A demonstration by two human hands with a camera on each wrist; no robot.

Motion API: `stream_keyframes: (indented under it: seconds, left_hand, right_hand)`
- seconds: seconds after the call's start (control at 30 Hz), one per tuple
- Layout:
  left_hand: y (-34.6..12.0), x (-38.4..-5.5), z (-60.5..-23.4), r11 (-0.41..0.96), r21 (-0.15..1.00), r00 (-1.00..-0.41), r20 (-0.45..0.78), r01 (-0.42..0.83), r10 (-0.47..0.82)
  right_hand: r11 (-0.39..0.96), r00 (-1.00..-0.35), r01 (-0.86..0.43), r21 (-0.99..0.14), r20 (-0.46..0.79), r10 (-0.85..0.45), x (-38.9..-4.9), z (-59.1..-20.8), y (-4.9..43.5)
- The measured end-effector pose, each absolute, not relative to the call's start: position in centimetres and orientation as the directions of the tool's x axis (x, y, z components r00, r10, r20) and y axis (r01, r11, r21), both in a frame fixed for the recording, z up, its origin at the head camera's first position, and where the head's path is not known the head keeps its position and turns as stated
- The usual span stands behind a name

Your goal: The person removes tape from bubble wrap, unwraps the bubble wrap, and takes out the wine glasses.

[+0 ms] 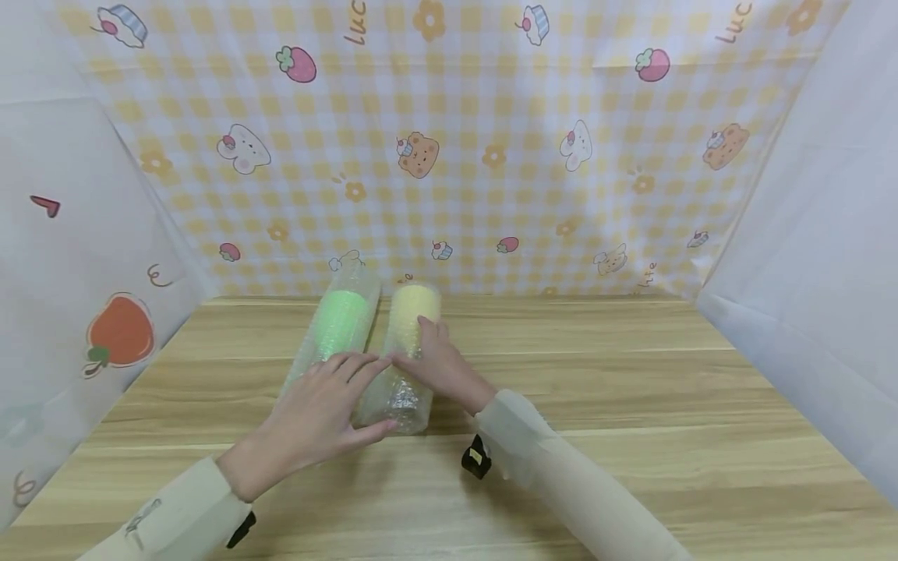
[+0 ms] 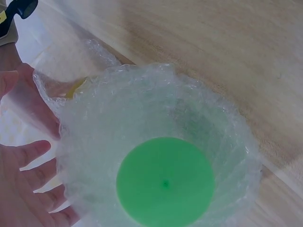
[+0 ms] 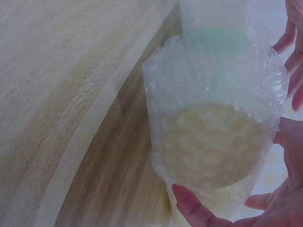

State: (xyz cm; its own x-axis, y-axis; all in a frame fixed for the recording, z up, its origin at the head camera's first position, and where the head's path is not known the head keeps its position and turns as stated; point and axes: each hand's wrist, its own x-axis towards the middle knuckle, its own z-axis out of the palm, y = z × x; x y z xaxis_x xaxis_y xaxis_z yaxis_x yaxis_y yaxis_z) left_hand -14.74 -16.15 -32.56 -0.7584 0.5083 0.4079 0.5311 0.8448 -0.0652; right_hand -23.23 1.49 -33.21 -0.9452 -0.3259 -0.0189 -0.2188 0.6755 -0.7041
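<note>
Two long rolls in clear bubble wrap lie side by side on the table, pointing away from me. Through the wrap on the left one a green cylinder (image 1: 342,315) shows; its flat green end (image 2: 165,182) faces the left wrist camera. On the right is a yellow cylinder (image 1: 412,308) in its own bubble wrap (image 3: 213,75). My right hand (image 1: 449,370) holds this wrapped roll across its top, thumb and fingers at opposite sides. With fingers spread and fairly straight, my left hand (image 1: 309,413) lies over the near part of the green roll, its thumb reaching toward the yellow roll's near end.
The wood-grain table (image 1: 596,436) extends to both sides of the rolls. A yellow checked cloth (image 1: 463,202) hangs behind it, with white cloth walls at left (image 1: 56,273) and right (image 1: 807,234).
</note>
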Motion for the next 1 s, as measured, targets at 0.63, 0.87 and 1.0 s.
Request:
stream_keyframes:
  seconds: [0.63,0.87,1.0]
  left_hand:
    - [-16.0,-14.4,-32.3,0.835,-0.092,-0.737,0.425,0.542,0.526]
    - [-15.7,-14.1,-31.8,0.850,-0.051,-0.766,0.409,0.524,0.497]
    - [-15.4,-13.9,-31.7,0.853,0.010,-0.785,0.395,0.523,0.477]
  right_hand:
    - [0.622,-0.942,-0.197,-0.758,-0.030,-0.334,-22.0,-33.2,4.0]
    - [0.605,-0.927,-0.211,-0.768,-0.039,-0.373,-20.3,-33.5,5.9]
    - [0.591,-0.919,-0.228,-0.773,-0.028,-0.392,-19.3,-33.7,7.0]
